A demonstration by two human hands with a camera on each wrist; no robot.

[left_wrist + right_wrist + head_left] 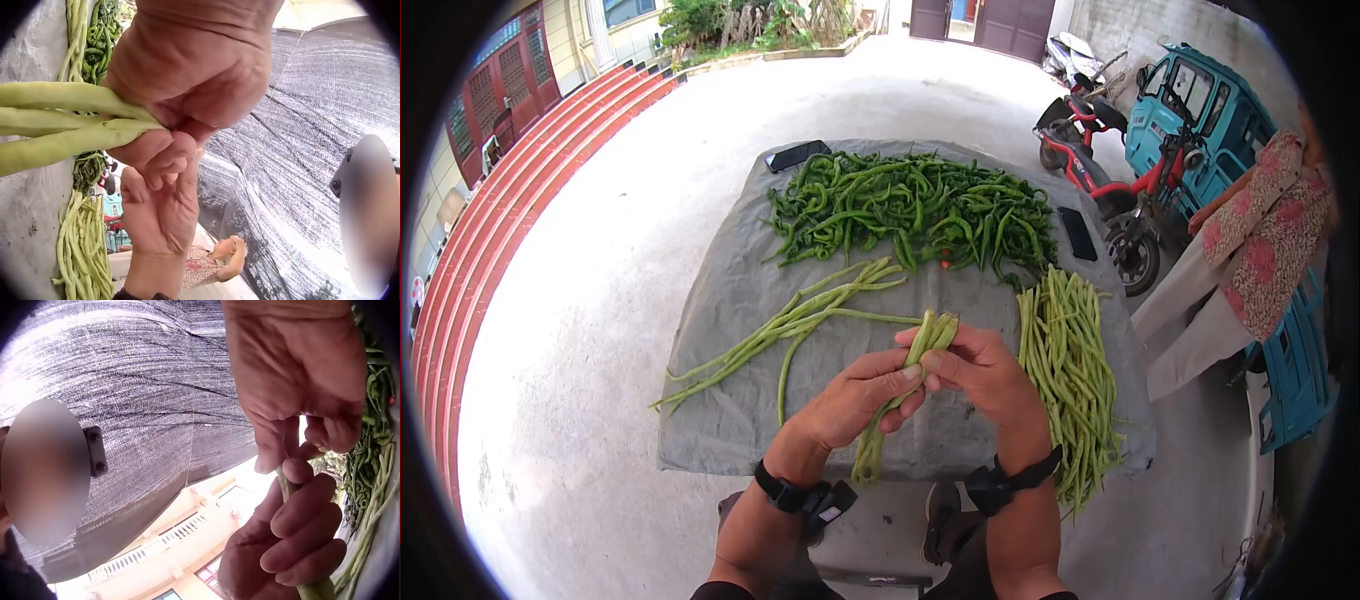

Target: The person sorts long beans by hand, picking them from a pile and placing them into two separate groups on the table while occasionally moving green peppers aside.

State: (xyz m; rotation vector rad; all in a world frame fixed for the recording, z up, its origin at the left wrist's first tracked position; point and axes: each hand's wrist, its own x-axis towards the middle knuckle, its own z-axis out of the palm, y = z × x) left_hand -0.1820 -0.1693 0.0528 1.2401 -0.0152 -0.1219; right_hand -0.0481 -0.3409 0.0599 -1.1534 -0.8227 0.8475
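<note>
Several long green beans [870, 440] are bunched over the near part of the cloth-covered table. The left hand [855, 400] grips the bunch; in the left wrist view its fingers curl round the beans [62, 144]. At the upper ends of the bunch, the right hand [990, 385] pinches with thumb and fingers. The right wrist view has the right hand [300, 381] above the left hand [294, 544], fingertips close together at the bean ends. Loose long beans [800, 315] lie to the left, a larger pile of beans [1065, 370] to the right.
Green peppers [910, 205] are heaped on the grey cloth [720, 350]'s far half. One phone [797, 155] lies at the far left corner, another phone [1077, 233] right of the peppers. A person [1260, 240] stands at the right, near a red bike [1100, 180] and a blue vehicle [1190, 120].
</note>
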